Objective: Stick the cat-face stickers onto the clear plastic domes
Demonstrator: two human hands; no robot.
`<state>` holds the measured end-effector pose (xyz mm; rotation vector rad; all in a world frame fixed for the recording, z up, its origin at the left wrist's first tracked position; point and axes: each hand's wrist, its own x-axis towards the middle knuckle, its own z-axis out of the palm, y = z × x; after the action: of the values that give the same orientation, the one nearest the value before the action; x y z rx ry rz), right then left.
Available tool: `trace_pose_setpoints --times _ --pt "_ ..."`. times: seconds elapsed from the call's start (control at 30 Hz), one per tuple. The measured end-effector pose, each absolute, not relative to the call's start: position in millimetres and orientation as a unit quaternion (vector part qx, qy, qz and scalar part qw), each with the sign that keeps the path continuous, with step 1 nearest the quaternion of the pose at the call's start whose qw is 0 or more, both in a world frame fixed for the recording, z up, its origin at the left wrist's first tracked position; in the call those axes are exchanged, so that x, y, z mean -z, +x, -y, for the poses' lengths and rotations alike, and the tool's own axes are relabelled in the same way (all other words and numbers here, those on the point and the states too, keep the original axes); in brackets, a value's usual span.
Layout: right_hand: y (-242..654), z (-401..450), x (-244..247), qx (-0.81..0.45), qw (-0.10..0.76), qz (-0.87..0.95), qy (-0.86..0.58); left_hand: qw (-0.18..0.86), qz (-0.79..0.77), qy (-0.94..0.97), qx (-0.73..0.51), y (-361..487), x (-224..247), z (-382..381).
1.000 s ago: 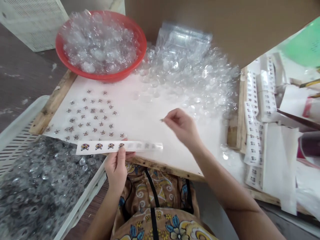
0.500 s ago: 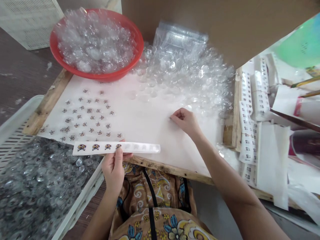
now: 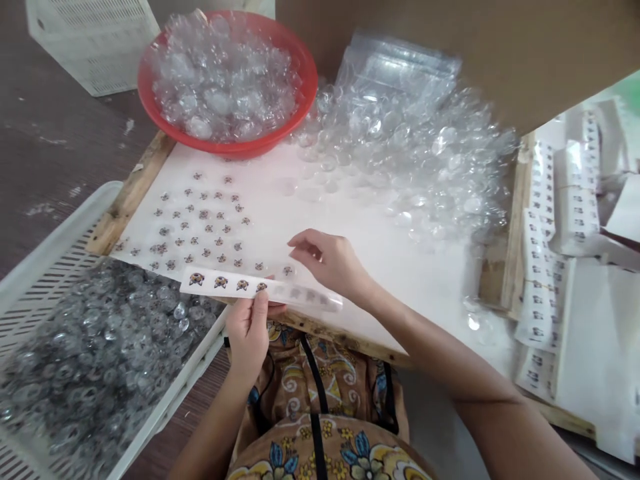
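1. My left hand pinches a flat, glossy sticker strip, printed with animal faces, over the near edge of the smooth white board.
2. I see my right hand with thumb and forefinger narrowly parted, just beyond a small animal-face piece.
3. Rough wooden edging borders the board; shiny, rounded clear pieces heap loosely at its far side.
4. The round red basin holds a mound of clear plastic pieces.
5. Below left, my slotted white crate brims with darker-looking pieces.

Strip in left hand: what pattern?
Strip: brown-and-dark animal faces in a row on white; head view.
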<state>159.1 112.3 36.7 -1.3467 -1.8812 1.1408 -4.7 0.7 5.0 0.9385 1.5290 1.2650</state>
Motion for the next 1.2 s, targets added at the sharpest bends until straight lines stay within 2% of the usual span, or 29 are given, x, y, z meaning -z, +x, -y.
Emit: trace_pose_setpoints --times 0.13,0.33,0.47,0.6,0.7,0.83,0.97,1.2 --pt "137 -105 -56 -0.475 0.262 0.747 -0.385 0.443 -0.623 0.411 -0.497 -8 -7 -2" --pt "127 -78 -48 -0.371 0.296 0.779 -0.41 0.469 -0.579 0.431 -0.509 -8 -9 -6" --pt "136 -85 -54 -0.429 0.337 0.756 -0.362 0.47 -0.6 0.386 -0.52 -4 -11 -8" --pt "161 -127 -42 -0.452 0.398 0.634 -0.485 0.495 -0.599 0.351 -0.522 0 -13 -9" --pt "176 -157 -19 -0.455 0.37 0.576 -0.57 0.492 -0.595 0.357 -0.525 1 -13 -8" --pt "179 -171 3 -0.462 0.327 0.575 -0.591 0.493 -0.589 0.366 -0.525 -1 -14 -7" --pt "174 -172 5 -0.434 0.308 0.591 -0.606 0.492 -0.592 0.372 -0.519 -1 -13 -5" --pt "160 -163 -1 -0.295 0.237 0.699 -0.607 0.493 -0.596 0.368 -0.517 0 -13 -6"
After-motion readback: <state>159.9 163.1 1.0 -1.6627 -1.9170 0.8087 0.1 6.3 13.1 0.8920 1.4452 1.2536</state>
